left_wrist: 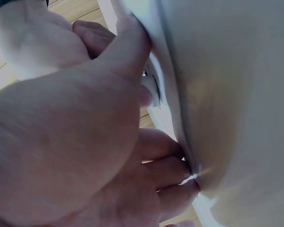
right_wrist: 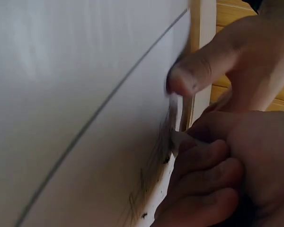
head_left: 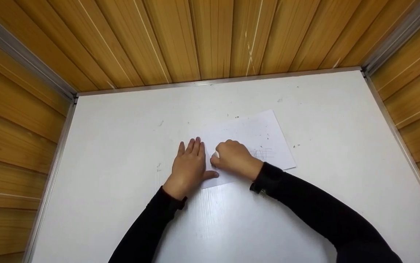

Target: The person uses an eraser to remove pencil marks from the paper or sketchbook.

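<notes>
A white sheet of paper lies slanted on the white table, with faint pencil-like scribbles near its lower right part. My left hand lies flat on the sheet's left end, fingers straight and thumb spread toward the right. Just right of it, my right hand grips a small white object with curled fingers. In the right wrist view that white object touches the paper beside dark scribbles. The left wrist view shows my left hand pressing at the surface.
Small dark crumbs lie on and around the sheet. The white table has several faint smudges and is bordered by a metal edge strip. Wood-patterned panels stand behind and at both sides.
</notes>
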`<control>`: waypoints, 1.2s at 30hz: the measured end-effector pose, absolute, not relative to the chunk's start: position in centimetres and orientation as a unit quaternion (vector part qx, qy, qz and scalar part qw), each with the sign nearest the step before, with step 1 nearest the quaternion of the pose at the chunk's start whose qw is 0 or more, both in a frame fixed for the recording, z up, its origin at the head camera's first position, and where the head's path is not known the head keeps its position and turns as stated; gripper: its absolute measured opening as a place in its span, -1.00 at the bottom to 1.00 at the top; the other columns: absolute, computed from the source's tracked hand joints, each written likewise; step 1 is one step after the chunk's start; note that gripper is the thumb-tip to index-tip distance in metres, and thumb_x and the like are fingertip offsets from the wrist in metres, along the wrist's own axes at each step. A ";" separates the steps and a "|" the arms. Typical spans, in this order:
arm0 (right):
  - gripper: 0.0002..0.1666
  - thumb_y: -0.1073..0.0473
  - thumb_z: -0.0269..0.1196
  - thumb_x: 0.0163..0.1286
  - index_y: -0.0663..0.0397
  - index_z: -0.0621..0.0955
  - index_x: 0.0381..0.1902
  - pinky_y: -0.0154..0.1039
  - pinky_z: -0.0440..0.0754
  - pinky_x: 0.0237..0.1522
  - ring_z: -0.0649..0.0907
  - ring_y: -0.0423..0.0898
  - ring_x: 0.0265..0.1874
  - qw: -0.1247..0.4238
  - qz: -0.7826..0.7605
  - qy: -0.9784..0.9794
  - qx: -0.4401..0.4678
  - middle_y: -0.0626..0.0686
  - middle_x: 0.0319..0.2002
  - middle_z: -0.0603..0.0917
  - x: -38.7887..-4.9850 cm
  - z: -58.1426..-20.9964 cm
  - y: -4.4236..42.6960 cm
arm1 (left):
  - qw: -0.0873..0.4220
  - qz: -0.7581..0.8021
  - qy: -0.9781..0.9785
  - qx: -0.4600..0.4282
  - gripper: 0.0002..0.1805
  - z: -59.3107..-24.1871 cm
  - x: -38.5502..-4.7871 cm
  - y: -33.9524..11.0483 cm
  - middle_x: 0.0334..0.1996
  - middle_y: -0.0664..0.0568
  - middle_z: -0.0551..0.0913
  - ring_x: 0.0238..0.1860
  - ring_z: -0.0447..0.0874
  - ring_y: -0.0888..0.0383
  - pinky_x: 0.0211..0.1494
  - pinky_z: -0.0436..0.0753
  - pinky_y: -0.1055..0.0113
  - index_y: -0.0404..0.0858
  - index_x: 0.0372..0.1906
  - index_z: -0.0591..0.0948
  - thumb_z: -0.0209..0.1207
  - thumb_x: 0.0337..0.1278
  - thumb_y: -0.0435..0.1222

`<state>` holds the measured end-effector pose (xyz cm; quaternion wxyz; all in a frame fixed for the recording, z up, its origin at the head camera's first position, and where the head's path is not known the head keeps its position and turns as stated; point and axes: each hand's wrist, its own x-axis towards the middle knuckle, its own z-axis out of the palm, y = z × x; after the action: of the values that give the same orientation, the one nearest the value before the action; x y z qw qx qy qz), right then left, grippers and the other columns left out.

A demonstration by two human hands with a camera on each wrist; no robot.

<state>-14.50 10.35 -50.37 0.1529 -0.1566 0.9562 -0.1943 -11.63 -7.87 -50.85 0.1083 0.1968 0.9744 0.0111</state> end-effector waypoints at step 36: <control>-0.57 -0.05 0.21 0.56 0.17 0.80 -0.26 0.05 0.73 -0.10 0.73 0.09 -0.23 0.173 -0.238 0.943 -0.155 0.16 -0.24 0.83 -13.5 -50.7 9.6 | 0.079 0.018 0.974 0.210 0.37 -51.0 -11.5 -8.2 0.69 -0.36 0.33 0.74 0.31 -0.24 0.80 0.24 -0.23 -0.49 0.67 0.32 0.32 0.12 0.52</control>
<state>-13.54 9.61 -50.67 0.1729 -0.1548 0.9431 -0.2379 -11.50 -8.19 -50.97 0.0785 0.2099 0.9744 0.0175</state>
